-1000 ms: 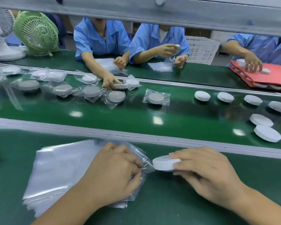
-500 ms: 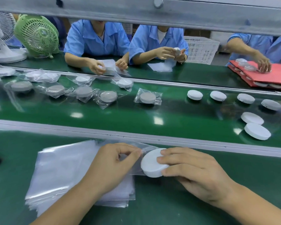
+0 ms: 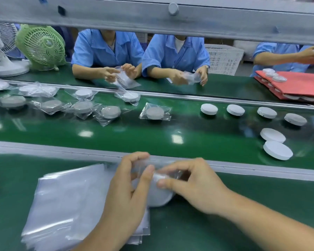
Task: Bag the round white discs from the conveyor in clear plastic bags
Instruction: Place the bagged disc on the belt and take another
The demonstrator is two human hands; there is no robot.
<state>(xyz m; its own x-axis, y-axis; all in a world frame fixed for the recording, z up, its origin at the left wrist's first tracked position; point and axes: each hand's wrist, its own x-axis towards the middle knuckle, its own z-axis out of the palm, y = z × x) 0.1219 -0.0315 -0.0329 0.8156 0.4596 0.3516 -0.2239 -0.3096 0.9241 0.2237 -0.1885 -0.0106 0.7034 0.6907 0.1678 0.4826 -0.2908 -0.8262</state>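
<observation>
White disc (image 3: 159,195) sits upright between both hands, over bag stack (image 3: 71,205) | left hand (image 3: 127,196) curls around clear bag (image 3: 169,163) at the disc | right hand (image 3: 198,189) pinches the disc's upper rim, fingers narrow

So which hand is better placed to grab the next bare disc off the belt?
The right, probably. The right hand, pinching the held disc, sits nearer the bare discs, which lie on the belt's right side. The left hand grips the clear bag over the bag stack, farther away.
</observation>
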